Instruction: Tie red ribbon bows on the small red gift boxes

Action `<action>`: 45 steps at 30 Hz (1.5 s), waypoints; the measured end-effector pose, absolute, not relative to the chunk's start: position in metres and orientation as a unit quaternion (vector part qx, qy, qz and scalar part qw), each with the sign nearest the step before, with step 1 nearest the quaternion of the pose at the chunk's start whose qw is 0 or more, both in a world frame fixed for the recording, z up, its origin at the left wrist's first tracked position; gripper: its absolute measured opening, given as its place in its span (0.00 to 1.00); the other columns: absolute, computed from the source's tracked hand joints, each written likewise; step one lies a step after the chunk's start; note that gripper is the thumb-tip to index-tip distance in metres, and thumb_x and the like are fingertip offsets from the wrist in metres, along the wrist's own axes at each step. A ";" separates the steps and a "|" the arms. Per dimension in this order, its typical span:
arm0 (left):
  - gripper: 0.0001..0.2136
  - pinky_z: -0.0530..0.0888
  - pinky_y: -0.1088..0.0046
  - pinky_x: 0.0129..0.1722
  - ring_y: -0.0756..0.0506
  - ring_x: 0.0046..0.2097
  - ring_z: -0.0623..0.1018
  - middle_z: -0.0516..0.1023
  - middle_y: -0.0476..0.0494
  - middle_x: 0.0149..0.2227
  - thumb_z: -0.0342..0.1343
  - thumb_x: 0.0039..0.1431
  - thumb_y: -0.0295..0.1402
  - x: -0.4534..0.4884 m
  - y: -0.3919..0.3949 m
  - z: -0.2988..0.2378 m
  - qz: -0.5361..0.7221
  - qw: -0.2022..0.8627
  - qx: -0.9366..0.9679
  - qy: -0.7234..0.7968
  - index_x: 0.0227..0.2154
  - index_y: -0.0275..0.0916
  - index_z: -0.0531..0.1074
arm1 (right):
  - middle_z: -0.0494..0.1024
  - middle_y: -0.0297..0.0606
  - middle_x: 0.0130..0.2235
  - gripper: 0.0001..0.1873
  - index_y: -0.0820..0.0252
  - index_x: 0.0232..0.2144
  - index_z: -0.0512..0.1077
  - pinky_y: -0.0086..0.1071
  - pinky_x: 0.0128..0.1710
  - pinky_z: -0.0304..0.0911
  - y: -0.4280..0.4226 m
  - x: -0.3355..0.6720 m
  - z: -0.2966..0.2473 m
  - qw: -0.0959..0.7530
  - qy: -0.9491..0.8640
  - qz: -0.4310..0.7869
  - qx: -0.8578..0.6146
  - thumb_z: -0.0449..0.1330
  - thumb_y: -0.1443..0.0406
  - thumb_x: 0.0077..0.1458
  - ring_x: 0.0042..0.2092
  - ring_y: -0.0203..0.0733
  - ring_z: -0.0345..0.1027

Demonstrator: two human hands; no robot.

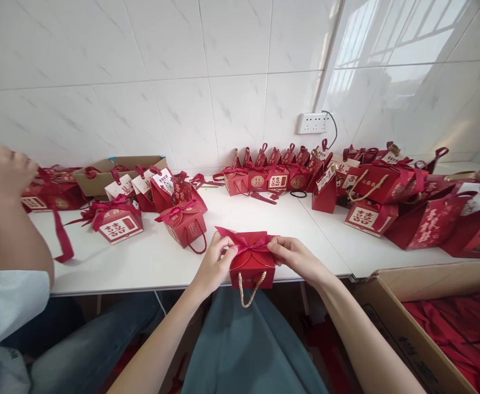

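Note:
A red gift box point(252, 269) with a gold rope handle point(247, 298) sits at the table's front edge, right before me. Across its top runs a red ribbon point(251, 244) tied in a bow. My left hand point(217, 257) pinches the bow's left side between thumb and fingers. On the other side, my right hand point(291, 253) grips the right part of the ribbon, close against the box. Just beyond my left hand stands another red gift box point(185, 224) with a bow and a dark red cord handle.
Finished-looking red boxes line the white table point(240, 213) along the wall, with more piled at right point(375, 186). A cardboard carton point(381, 290) holding red ribbons or flat red pieces stands at the lower right. At left, a co-worker's raised arm point(13, 230) reaches over the table.

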State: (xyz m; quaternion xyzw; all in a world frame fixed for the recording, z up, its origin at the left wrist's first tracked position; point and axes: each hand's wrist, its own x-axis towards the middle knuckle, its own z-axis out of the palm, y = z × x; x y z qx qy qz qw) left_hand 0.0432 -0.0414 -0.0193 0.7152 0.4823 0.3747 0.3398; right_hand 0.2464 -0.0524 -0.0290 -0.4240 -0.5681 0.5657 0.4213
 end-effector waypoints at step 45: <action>0.07 0.74 0.67 0.41 0.45 0.45 0.70 0.65 0.45 0.37 0.53 0.53 0.31 0.051 -0.050 -0.030 0.454 0.227 0.719 0.475 0.23 0.39 0.60 | 0.75 0.34 0.27 0.10 0.62 0.23 0.71 0.28 0.29 0.59 0.001 0.206 0.018 0.293 -0.759 0.348 -0.466 0.57 0.62 0.51 0.29 0.35 0.66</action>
